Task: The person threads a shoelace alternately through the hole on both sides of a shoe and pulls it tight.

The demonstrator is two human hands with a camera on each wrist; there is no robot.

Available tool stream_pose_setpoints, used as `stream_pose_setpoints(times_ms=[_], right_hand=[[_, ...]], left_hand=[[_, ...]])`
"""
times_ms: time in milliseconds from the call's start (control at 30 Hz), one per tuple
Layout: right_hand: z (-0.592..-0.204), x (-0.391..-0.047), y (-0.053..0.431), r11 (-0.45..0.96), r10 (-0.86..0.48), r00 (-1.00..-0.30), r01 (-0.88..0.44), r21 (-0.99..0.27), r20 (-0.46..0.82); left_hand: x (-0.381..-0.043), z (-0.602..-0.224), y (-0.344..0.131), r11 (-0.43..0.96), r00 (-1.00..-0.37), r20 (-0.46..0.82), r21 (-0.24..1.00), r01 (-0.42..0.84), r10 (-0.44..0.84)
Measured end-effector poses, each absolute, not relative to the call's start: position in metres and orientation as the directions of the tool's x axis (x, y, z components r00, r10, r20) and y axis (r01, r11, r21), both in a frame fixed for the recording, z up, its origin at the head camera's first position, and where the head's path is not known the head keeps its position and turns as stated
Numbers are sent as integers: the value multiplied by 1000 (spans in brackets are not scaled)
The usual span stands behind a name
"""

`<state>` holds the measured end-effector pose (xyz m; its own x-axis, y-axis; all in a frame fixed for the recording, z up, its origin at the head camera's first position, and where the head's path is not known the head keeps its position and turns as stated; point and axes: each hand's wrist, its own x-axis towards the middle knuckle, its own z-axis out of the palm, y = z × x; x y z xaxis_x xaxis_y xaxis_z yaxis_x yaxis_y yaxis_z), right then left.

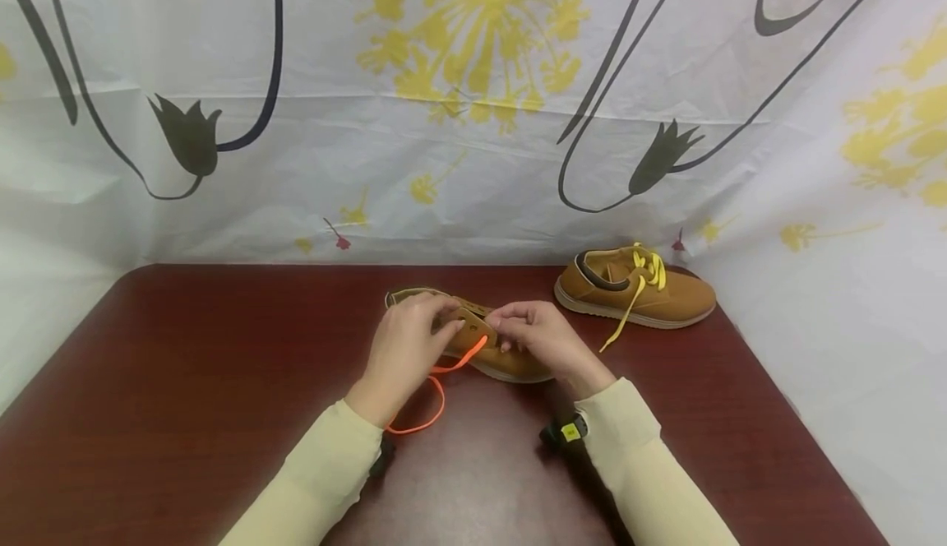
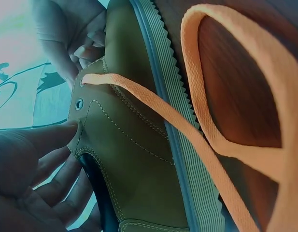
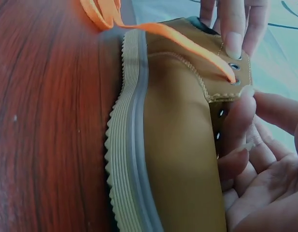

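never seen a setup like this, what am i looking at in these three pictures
There's no robot: these are a person's bare hands. The wide picture comes from a head-worn camera looking forward and down; the two close-ups come from cameras on each wrist.

On the dark red table lies a brown shoe, an orange lace running through one of its eyelets. The left hand pinches the eyelet flap. The right hand touches that flap's edge; whether it pinches anything is hard to tell. Back right stands a second shoe with a yellow lace.
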<state>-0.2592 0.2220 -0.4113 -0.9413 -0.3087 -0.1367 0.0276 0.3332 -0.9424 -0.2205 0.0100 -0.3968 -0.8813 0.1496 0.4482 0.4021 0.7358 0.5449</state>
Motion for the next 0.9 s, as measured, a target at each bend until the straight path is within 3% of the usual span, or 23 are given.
stream_pose_setpoints(times_ms=[500,900], right_hand=[[-411,-257,216,324,-201,-972,53,-945,-124],[-396,-260,227,169,-42,-993,99,-981,-107]], left_hand=[[-219,-395,11,759,-890,431,527,382,148],[-218,-392,11,730,-909,390,576,367,149]])
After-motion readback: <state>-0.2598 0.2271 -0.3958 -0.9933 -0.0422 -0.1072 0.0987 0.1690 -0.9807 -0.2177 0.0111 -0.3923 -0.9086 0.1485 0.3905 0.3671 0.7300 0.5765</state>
